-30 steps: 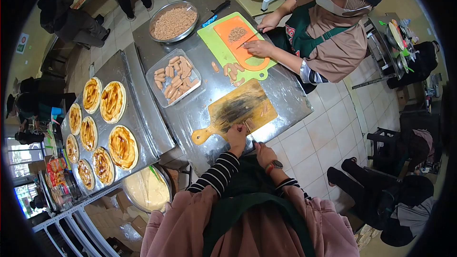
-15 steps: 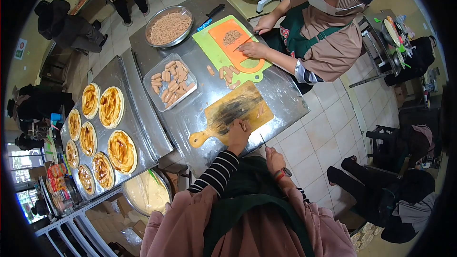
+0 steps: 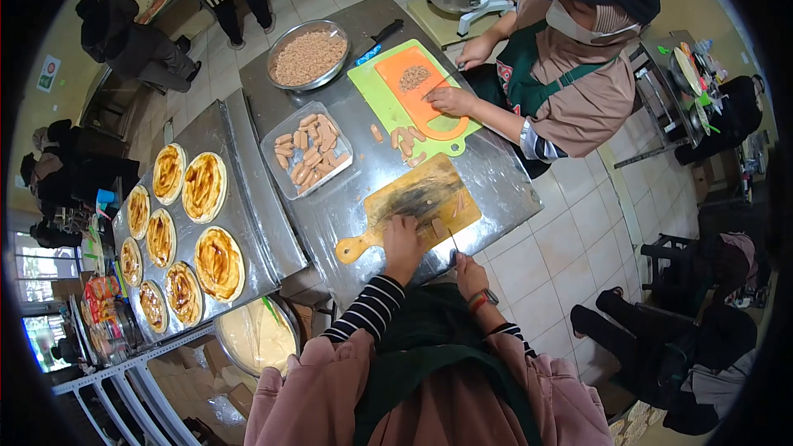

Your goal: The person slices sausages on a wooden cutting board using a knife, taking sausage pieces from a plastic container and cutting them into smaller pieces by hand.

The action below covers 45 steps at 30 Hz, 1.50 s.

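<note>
Bent loosely, the left hand [image 3: 401,238] lies over the wooden board [image 3: 351,249], and from where I stand I can't tell whether its fingers pinch anything. Just to their right, a sausage piece [image 3: 438,228] lies on the board beside the blade; further right, the right hand [image 3: 470,274] is closed around the handle of the knife [image 3: 453,243]. For clean slicing, I'd steady that piece with curled fingertips, knuckles towards the blade, and draw the edge through evenly rather than press straight down. Nearer the board's middle would seem safer than its edge.

As for writing, the red packets [image 3: 103,287] at far left carry print too small for me to read; the wall poster [image 3: 49,72] shows a round mark, its words illegible. I can make out no brand on the knife
</note>
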Each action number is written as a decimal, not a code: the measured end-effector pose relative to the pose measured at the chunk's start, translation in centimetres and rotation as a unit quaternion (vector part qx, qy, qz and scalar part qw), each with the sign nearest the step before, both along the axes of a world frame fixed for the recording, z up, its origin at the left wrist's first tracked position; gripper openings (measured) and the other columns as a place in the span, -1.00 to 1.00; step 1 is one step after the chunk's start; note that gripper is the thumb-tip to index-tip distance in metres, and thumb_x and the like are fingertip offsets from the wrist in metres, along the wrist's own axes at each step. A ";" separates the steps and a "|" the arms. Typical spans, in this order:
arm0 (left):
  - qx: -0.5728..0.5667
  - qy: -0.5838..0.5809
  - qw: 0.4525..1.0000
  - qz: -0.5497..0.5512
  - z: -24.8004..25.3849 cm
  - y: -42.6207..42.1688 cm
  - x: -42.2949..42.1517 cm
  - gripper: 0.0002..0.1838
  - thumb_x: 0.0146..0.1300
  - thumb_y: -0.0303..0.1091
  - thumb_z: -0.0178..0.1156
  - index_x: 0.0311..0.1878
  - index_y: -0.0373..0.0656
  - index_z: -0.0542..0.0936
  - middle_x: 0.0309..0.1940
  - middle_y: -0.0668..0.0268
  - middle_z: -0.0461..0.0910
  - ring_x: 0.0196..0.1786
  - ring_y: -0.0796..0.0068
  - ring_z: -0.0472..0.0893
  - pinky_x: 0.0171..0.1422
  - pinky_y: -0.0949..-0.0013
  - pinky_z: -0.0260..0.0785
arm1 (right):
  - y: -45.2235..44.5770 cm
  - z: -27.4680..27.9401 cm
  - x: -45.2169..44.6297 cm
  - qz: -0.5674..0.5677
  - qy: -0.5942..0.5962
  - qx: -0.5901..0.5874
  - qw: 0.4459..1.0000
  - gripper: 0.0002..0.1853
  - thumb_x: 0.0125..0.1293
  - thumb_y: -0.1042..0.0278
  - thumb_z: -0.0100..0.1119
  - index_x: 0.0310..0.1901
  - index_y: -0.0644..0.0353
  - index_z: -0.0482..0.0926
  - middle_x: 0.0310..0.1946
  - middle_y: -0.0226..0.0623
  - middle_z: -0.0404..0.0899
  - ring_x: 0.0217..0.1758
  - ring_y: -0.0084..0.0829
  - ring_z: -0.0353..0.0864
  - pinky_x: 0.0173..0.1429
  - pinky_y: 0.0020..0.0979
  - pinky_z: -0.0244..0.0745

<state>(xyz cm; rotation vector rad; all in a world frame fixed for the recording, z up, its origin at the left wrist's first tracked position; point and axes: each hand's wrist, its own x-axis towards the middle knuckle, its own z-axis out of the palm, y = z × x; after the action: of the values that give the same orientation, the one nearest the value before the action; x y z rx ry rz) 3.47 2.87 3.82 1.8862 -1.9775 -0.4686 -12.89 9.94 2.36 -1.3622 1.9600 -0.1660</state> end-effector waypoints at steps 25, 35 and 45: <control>-0.123 0.125 0.984 -0.022 -3.2 1.0 -2.9 -0.80 0.02 -0.57 0.06 -0.22 -0.27 0.44 -0.32 0.14 0.43 -0.36 0.17 0.49 -0.26 0.20 0.37 | -1.6 -1.4 1.1 0.010 -0.034 -0.029 0.999 -0.42 0.33 -0.10 -0.46 -0.28 0.26 0.46 -0.46 0.07 0.53 -0.32 0.08 0.50 -0.20 -0.04 0.36; 0.109 0.327 0.915 0.209 -3.6 0.3 -3.8 -0.79 0.00 -0.35 0.23 -0.34 -0.29 0.53 -0.54 0.17 0.58 -0.51 0.36 0.59 -0.36 0.40 0.43 | -2.1 0.0 2.0 0.030 0.021 0.030 0.999 -0.48 0.33 -0.08 -0.42 -0.17 0.23 0.41 -0.40 0.15 0.52 -0.28 0.11 0.50 -0.20 0.01 0.39; 0.092 0.252 0.944 0.194 -4.1 -0.1 -3.9 -0.76 0.00 -0.24 0.25 -0.51 -0.24 0.55 -0.58 0.16 0.56 -0.47 0.27 0.58 -0.37 0.33 0.39 | -2.2 0.0 2.2 0.025 -0.003 0.002 1.000 -0.53 0.34 -0.03 -0.38 -0.24 0.24 0.39 -0.42 0.14 0.51 -0.29 0.12 0.49 -0.21 0.02 0.38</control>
<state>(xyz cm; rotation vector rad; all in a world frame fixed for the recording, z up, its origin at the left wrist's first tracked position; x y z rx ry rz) -0.39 2.77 -0.25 1.9497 -1.2367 -0.9311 -10.72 7.77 2.39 -1.4048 1.9180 -0.1433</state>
